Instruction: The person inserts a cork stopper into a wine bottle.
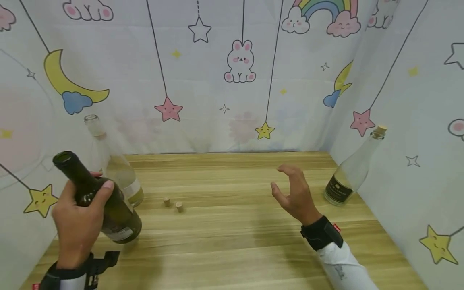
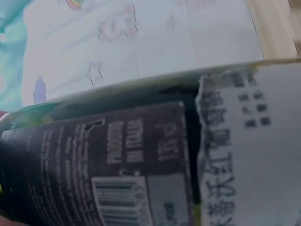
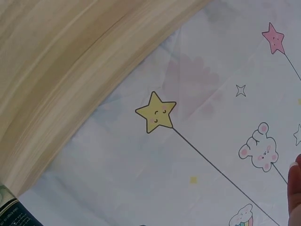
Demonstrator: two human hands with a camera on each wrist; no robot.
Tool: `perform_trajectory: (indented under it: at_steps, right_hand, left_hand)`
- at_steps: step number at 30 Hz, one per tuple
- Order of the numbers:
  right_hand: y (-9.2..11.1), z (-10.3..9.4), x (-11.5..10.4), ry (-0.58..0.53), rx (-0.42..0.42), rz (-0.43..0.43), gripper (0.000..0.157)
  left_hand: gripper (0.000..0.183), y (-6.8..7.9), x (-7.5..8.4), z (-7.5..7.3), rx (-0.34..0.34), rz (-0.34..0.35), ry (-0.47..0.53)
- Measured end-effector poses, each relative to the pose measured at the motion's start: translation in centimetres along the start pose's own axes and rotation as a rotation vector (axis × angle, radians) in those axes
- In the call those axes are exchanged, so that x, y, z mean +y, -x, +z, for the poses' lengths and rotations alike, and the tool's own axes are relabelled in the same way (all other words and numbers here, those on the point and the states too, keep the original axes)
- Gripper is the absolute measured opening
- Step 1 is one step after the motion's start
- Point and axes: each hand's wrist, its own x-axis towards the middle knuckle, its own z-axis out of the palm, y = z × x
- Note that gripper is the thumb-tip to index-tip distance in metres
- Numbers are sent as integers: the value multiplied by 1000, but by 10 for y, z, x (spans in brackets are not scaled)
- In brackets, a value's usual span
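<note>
**My left hand (image 1: 77,219) grips a dark green bottle (image 1: 117,213); my right hand (image 1: 295,195) is empty**

At the far left, my left hand is wrapped around the dark green bottle, thumb on the near side. The bottle is tilted, its uncorked mouth up and to the left, its base down and to the right; I cannot tell whether the base touches the wooden table (image 1: 232,245). The left wrist view shows a dark label (image 2: 136,165) with a barcode beside a torn-edged white label (image 2: 258,155) with Chinese characters.

Just behind it stands a clear bottle (image 1: 121,173), uncorked, partly hidden. To the right, two small corks, a left cork (image 1: 166,201) and a right cork (image 1: 179,207), stand near each other on the table.

Right of centre, my right hand hangs in the air, thumb and fingers spread wide in a loose curve, holding nothing. Beyond it, at the right, stands a second clear bottle (image 1: 357,167) with a black label (image 1: 338,190) and a cork stopper (image 1: 381,129) in its mouth.

Behind everything, a white cloth (image 1: 214,76) shows printed stars, a rabbit and a rainbow.
</note>
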Motion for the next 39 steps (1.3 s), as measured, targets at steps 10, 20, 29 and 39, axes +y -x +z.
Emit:
perform_trajectory:
  at_steps: [10, 20, 29, 39]
  right_hand:
    - [7, 14, -7, -42, -76, 42, 48]
    - [9, 21, -13, -90, -103, 62, 48]
    - [11, 21, -13, -106, -134, 68, 49]
    - [9, 20, -14, -104, -147, 95, 51]
  left_hand:
    - [36, 53, 39, 41, -363, 211, 93]
    - [37, 106, 56, 90, -566, 340, 305]
    - [34, 139, 65, 114, -653, 379, 383]
    - [37, 152, 65, 125, -674, 430, 391]
